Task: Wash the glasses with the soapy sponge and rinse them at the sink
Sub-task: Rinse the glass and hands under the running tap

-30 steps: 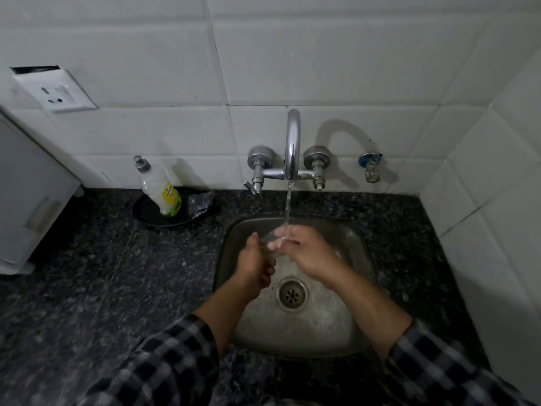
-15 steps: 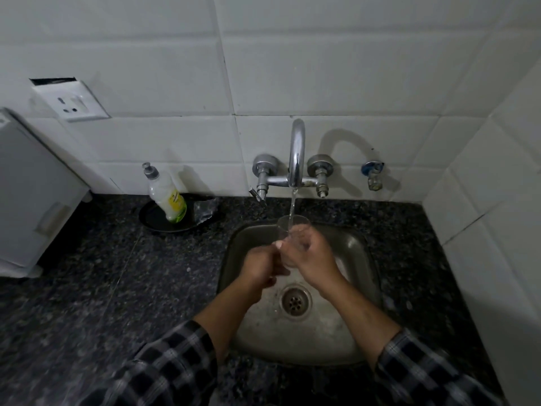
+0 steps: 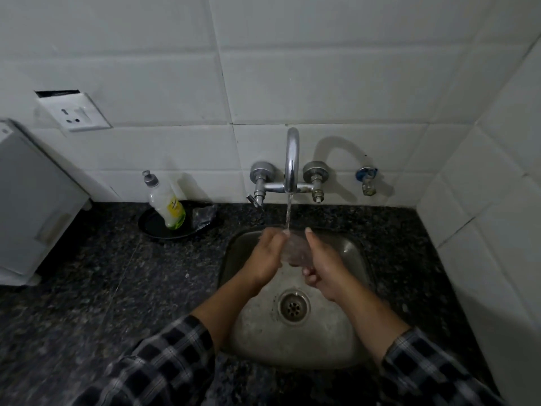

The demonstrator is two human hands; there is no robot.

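A glass [image 3: 295,251] was held between the left hand [image 3: 265,256] and right hand [image 3: 325,269] over the sink [image 3: 361,254], directly under the tap [image 3: 292,159]. The drain [image 3: 293,307] lay below the hands, nearer the person. Left of the sink, a bottle [image 3: 166,202] stood in a dish [image 3: 155,228] against the wall.

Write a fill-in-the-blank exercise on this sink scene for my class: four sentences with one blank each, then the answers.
1. The left hand and right hand hold a clear glass under running ____.
2. The dish soap bottle stands to the ____ of the faucet.
3. The wall behind the faucet is covered in white ____.
4. The round drain is at the bottom of the steel ____.

Answers: water; left; tiles; sink.
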